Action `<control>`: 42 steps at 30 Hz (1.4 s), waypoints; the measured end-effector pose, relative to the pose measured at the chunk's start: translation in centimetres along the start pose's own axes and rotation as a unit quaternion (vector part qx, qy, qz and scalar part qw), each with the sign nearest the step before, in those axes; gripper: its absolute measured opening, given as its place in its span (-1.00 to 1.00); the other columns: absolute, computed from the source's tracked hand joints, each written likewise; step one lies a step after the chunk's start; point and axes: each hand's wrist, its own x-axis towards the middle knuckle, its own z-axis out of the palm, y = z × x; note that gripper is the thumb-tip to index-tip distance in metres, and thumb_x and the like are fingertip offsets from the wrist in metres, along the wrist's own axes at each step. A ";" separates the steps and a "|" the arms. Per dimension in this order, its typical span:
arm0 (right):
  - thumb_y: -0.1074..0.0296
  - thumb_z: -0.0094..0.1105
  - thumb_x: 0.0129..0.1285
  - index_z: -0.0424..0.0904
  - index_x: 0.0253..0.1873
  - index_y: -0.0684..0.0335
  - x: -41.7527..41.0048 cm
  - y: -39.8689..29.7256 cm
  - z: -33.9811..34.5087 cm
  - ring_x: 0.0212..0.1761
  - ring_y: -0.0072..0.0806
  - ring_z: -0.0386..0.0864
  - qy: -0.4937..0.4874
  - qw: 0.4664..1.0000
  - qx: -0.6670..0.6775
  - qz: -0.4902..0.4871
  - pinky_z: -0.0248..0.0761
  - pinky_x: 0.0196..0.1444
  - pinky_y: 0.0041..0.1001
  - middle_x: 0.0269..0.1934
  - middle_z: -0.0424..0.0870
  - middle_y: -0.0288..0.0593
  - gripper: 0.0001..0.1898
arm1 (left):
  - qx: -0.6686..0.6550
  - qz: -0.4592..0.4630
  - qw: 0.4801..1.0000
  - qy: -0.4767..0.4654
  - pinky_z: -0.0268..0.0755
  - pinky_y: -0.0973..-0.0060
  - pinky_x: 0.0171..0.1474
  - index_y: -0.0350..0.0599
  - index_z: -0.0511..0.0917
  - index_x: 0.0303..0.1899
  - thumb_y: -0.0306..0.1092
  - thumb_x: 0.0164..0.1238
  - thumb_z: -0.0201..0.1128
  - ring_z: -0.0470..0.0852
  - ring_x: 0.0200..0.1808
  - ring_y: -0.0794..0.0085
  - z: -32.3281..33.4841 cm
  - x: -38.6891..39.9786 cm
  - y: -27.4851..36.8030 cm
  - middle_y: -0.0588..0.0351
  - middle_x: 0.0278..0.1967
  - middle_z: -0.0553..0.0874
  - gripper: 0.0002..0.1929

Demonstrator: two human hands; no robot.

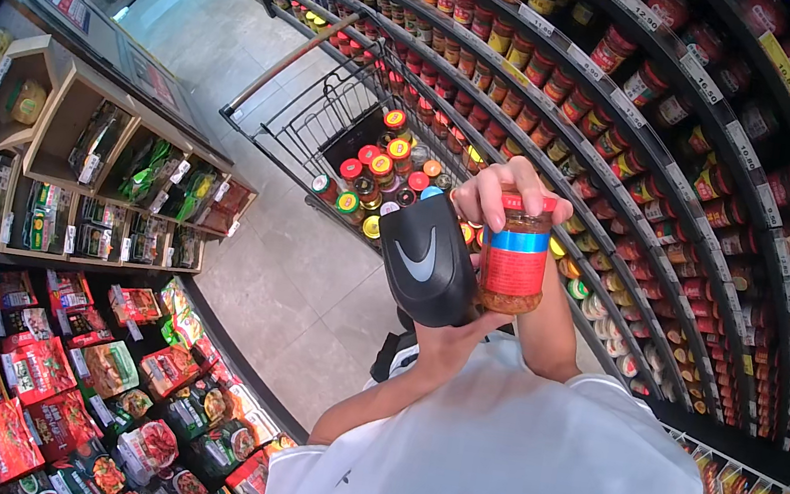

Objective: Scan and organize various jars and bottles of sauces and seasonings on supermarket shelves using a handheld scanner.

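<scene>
My right hand (506,187) grips a glass jar (512,275) by its red screw lid, fingers curled over the top. The jar stands nearly upright, with a red and blue printed label and reddish-brown contents. Beside it, my left hand (444,339) is wrapped around a black handheld barcode scanner (431,260) with a grey curved mark on its back. Part of that hand is hidden beneath the scanner, close under the jar's base. Beyond both hands, a black wire shopping cart (308,110) holds several jars (381,165) with red, yellow and green lids.
Curved-looking shelves (591,146) packed with jars and price tags run along the right. Wooden display boxes (86,128) with packaged goods are at left. Below them, a display case (232,330) carries red and dark food packs (41,368). Grey floor tiles (288,255) lie between.
</scene>
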 end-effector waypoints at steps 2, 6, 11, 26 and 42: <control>-0.12 0.24 0.05 0.61 -0.19 0.07 0.0 0.3 0.0 -0.43 -0.35 0.35 0.004 1.000 0.005 0.000 0.15 -0.33 -0.39 -0.29 0.53 -0.01 -0.61 | 0.001 0.006 1.000 0.007 0.37 0.34 0.23 -0.30 0.17 0.26 -0.72 -0.04 0.38 0.41 0.21 0.31 -0.1 -0.1 0.0 -0.02 0.21 0.37 -0.22; -0.11 0.24 0.06 0.63 -0.17 0.10 -0.3 0.0 0.0 -0.42 -0.36 0.34 0.021 1.000 -0.003 -0.005 0.15 -0.33 -0.40 -0.30 0.53 0.01 -0.59 | -0.034 -0.010 0.998 0.042 0.40 0.47 0.10 -0.31 0.31 0.17 -0.58 -0.04 0.46 0.52 0.04 0.45 0.8 0.3 0.8 0.06 0.08 0.49 -0.32; -0.08 0.23 0.06 0.64 -0.11 0.20 -1.2 -1.3 0.7 -0.33 -0.31 0.40 0.097 0.994 -0.045 0.010 0.23 -0.25 -0.37 -0.26 0.54 0.06 -0.54 | 0.004 -0.010 0.999 0.045 0.44 0.43 0.08 -0.27 0.23 0.21 -0.67 0.12 0.26 0.49 0.10 0.37 0.6 0.7 1.7 -0.01 0.14 0.42 -0.40; 0.12 0.03 0.35 0.50 -0.19 0.25 -1.3 -3.6 4.4 -0.32 -0.74 0.36 0.392 0.716 -0.451 0.362 0.26 -0.28 -0.65 -0.37 0.48 -0.41 -0.72 | -0.183 -0.129 0.961 0.161 0.53 0.50 -0.10 -0.28 0.21 0.19 -0.54 0.24 0.23 0.57 -0.07 0.40 -1.9 1.8 -1.5 0.04 0.01 0.46 -0.49; 0.11 0.05 0.35 0.32 0.26 0.17 -5.6 -3.5 5.6 -0.36 -0.65 0.42 0.337 0.784 -0.329 0.404 0.33 -0.40 -0.60 -0.30 0.46 -0.32 -0.54 | -0.076 -0.163 0.961 0.210 0.62 0.16 -0.10 -0.17 0.19 0.16 -0.45 0.18 0.31 0.58 -0.02 0.14 -5.3 -0.1 -4.0 -0.04 0.07 0.42 -0.44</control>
